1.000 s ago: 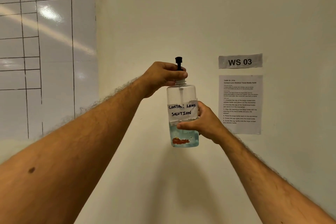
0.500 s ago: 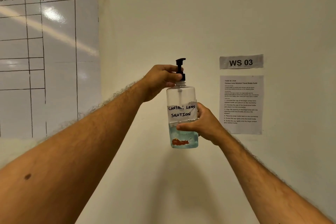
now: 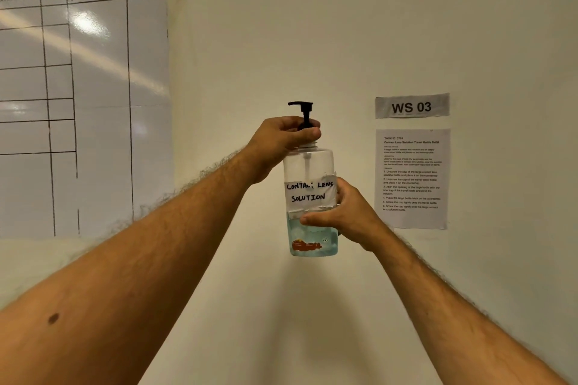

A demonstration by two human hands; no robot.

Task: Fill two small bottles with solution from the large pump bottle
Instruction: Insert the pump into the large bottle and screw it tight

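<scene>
I hold a large clear pump bottle (image 3: 309, 166) upright in the air in front of a wall. A white label on it reads "contact lens solution", and bluish liquid fills its lower part. My right hand (image 3: 339, 216) grips the bottle's body from the right side. My left hand (image 3: 281, 141) is closed around the collar of the black pump head (image 3: 301, 109), whose spout points left. No small bottles are in view.
A whiteboard (image 3: 93, 87) with a drawn table hangs on the wall at the left. A "WS 03" sign (image 3: 412, 106) and a printed instruction sheet (image 3: 412, 178) are stuck to the wall at the right. No tabletop is in view.
The pump head has turned under my left hand; its spout has swung round and now points left. The bottle stays at the same height in my right hand.
</scene>
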